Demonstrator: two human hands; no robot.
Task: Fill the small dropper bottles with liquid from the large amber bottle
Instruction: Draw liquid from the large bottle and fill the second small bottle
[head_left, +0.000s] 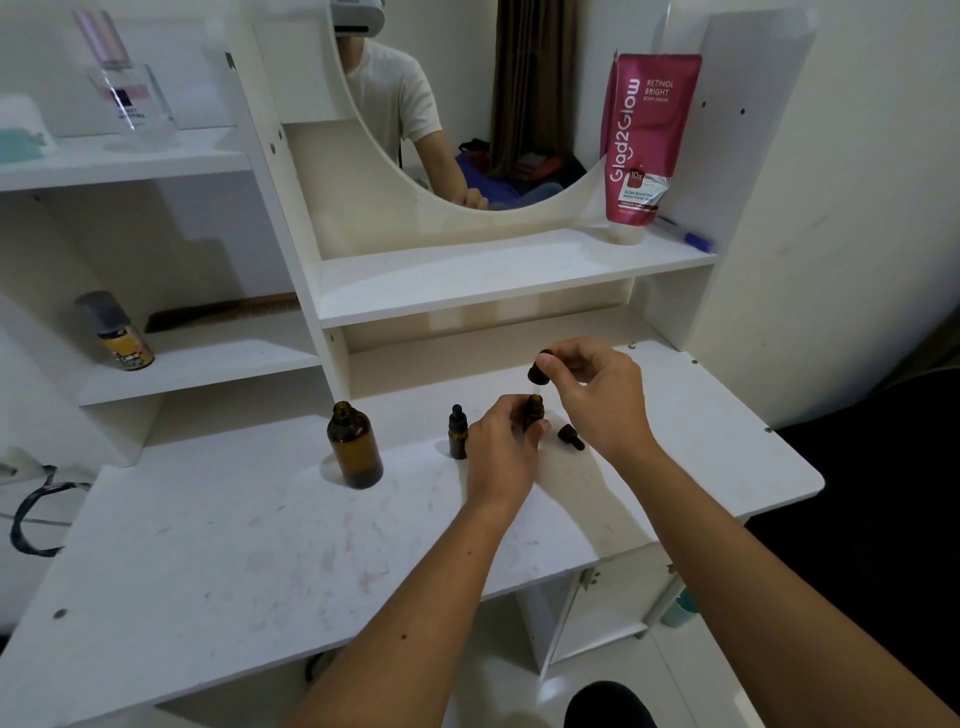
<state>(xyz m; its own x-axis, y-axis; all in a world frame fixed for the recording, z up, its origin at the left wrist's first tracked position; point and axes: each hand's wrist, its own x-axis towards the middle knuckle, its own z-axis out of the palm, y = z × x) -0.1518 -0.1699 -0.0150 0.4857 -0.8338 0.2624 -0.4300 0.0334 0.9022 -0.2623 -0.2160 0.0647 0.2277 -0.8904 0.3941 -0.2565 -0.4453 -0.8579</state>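
White vanity table (249, 561), hands around small dropper bottle (535, 408), dropper (540, 366) above

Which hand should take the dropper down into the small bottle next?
Right. The right hand already pinches the dropper directly above the small bottle, which the left hand grips upright. The left is busy steadying it.

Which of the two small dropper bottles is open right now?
The small bottle in the left hand is open; the right hand holds its dropper above it. The other small bottle stands capped.
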